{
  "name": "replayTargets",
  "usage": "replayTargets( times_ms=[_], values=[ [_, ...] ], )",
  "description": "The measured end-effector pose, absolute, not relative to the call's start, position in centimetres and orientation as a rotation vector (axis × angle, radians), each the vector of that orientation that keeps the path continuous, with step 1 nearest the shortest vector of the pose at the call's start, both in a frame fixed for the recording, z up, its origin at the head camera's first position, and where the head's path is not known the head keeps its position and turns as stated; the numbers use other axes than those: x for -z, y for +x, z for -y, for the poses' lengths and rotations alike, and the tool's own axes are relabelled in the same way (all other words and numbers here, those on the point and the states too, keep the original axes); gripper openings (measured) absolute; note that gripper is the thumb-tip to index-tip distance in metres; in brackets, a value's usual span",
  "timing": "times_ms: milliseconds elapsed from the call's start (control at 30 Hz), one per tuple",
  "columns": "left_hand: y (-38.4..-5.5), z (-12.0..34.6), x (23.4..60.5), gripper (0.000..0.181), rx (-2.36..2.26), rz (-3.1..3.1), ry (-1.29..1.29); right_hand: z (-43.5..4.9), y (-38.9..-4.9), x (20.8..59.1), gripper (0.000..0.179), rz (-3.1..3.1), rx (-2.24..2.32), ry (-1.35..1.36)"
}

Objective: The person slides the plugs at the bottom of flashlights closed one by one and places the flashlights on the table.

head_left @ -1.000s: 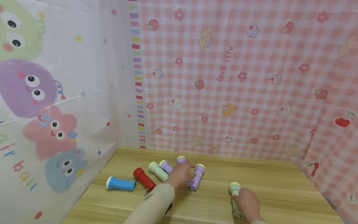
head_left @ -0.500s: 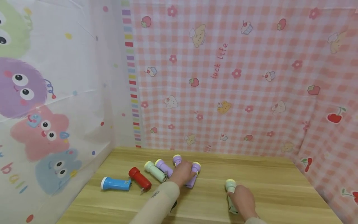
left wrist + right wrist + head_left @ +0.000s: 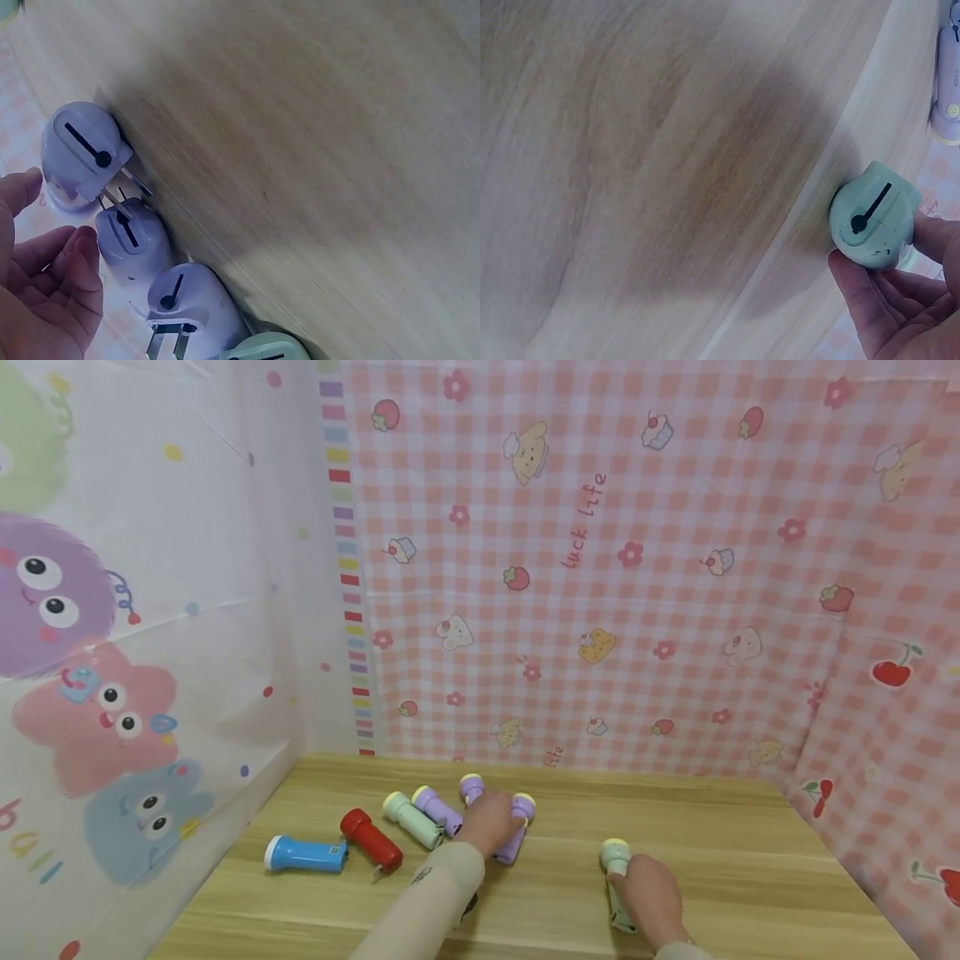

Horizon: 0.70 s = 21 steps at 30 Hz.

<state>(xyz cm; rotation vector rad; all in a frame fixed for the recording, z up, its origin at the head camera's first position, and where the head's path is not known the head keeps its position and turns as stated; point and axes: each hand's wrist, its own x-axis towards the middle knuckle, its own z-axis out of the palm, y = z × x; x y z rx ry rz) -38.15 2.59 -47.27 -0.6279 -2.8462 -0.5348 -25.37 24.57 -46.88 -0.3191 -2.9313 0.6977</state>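
In the head view, my left hand (image 3: 489,822) reaches over the middle purple flashlight (image 3: 472,787), its fingertips at the right purple flashlight (image 3: 511,846). The left wrist view shows its thumb (image 3: 21,189) beside one purple flashlight (image 3: 81,150) and its fingers bent beside another (image 3: 133,247); thumb and fingertips stand apart. Metal plug prongs stick out of these tail ends. At the right, my right hand (image 3: 651,893) grips a light green flashlight (image 3: 615,856) lying head-away on the table. Thumb and fingers pinch its body (image 3: 874,217) in the right wrist view.
Left of my left hand lie a third purple flashlight (image 3: 437,812), a light green one (image 3: 411,820), a red one (image 3: 371,841) and a blue one (image 3: 306,855). A pink checked cloth (image 3: 585,610) hangs behind the wooden table (image 3: 712,827), with a white printed cloth (image 3: 247,677) at left.
My left hand has shifted right among the purple flashlights, uncovering the tail of the left light green one. The head view has turned slightly right. My right hand keeps its grip.
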Motion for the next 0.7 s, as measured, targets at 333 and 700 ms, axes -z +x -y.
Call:
replayTargets(
  times_ms=[333, 700],
  values=[
    [-38.2, -2.9, 47.7, 0.026, 0.480, 2.923, -0.562, -24.4, -25.3, 47.0, 0.032, 2.932, -0.709, -0.315],
    [-36.9, -3.4, 47.4, 0.028, 0.407, 2.960, -0.596, -24.5, -25.2, 46.8, 0.030, 2.939, -0.732, -0.324]
  ],
)
